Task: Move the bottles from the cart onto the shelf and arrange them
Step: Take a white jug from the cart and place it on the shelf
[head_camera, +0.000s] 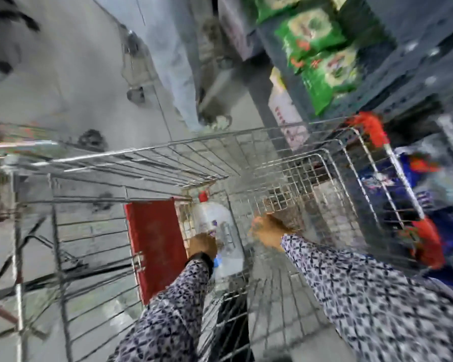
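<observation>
The picture is blurred by motion. A wire shopping cart fills the middle of the view. In its basket lies a large clear bottle with a red cap, and a second clear bottle with a blue cap lies just below it. My left hand rests on the bottles, fingers curled; whether it grips one I cannot tell. My right hand reaches into the basket to the right of the bottles and holds nothing visible. The dark shelf stands at the upper right.
Green packets fill the shelf. A red flap of the cart's child seat stands left of the bottles. Red cart handles are at the right. A person's legs stand beyond the cart. Another cart is at the left.
</observation>
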